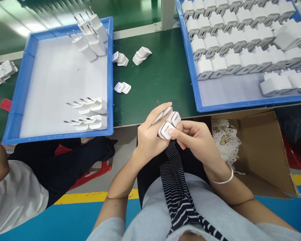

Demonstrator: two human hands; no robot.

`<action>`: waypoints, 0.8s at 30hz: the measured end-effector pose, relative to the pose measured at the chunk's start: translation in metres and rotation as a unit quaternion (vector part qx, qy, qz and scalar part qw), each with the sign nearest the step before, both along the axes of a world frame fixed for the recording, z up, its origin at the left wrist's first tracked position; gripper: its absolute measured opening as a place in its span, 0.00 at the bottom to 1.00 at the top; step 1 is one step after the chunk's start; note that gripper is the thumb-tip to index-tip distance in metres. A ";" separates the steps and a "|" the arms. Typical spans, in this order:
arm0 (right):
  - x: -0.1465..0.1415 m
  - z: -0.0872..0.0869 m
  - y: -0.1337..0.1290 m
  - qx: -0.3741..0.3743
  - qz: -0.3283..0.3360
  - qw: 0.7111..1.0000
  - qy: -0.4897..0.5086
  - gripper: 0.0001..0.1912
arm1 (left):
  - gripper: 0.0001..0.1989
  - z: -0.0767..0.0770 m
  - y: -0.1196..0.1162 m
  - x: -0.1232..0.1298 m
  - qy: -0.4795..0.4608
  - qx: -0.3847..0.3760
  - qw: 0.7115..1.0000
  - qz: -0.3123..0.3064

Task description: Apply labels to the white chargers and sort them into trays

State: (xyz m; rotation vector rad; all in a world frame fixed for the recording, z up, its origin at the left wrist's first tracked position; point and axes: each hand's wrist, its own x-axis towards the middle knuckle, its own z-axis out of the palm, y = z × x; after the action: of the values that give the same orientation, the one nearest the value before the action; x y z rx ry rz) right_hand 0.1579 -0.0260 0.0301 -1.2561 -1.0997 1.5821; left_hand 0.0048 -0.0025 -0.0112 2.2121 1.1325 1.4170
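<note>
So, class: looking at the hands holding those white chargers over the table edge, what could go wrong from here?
1. The left hand and right hand hold several white chargers off the table's edge; one might slip to the floor.
2. Small stacks of white caps lie loose on the green table; a sleeve could scatter them.

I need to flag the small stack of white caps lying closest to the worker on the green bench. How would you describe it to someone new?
Start at the green bench between the two blue trays. Three small stacks of white caps lie by the left tray. Take the caps nearest the hands: they lie alone and fanned flat, while the other two stacks sit farther back, side by side.
</note>
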 end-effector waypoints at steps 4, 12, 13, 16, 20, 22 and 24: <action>-0.002 -0.002 -0.001 0.012 -0.011 1.000 -0.008 0.20 | 0.18 0.001 0.000 0.002 -0.030 -0.016 0.999 -0.006; -0.005 -0.015 -0.016 0.130 -0.073 0.983 0.107 0.16 | 0.17 0.011 -0.003 0.002 -0.127 -0.126 0.984 -0.015; -0.007 -0.018 -0.018 0.150 -0.116 0.976 0.110 0.14 | 0.18 0.012 -0.004 0.001 -0.136 -0.136 0.981 -0.018; -0.015 -0.024 -0.021 0.166 -0.191 0.962 0.103 0.14 | 0.21 0.011 -0.007 0.001 -0.160 -0.150 0.975 -0.024; -0.030 -0.023 -0.020 0.128 -0.143 0.976 0.106 0.37 | 0.22 0.011 -0.010 0.005 -0.171 -0.136 0.976 -0.006; -0.035 -0.021 -0.019 0.128 -0.121 0.979 0.103 0.36 | 0.22 0.012 -0.011 0.006 -0.173 -0.131 0.976 0.008; -0.037 -0.021 -0.020 0.139 -0.109 0.979 0.100 0.33 | 0.22 0.012 -0.011 0.007 -0.173 -0.128 0.977 0.014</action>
State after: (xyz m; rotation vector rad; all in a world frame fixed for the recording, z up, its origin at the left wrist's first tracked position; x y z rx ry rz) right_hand 0.1206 -0.0456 0.0092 -0.9711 -0.9798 1.3080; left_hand 0.0116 -0.0139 0.0004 1.7016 1.1496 1.4987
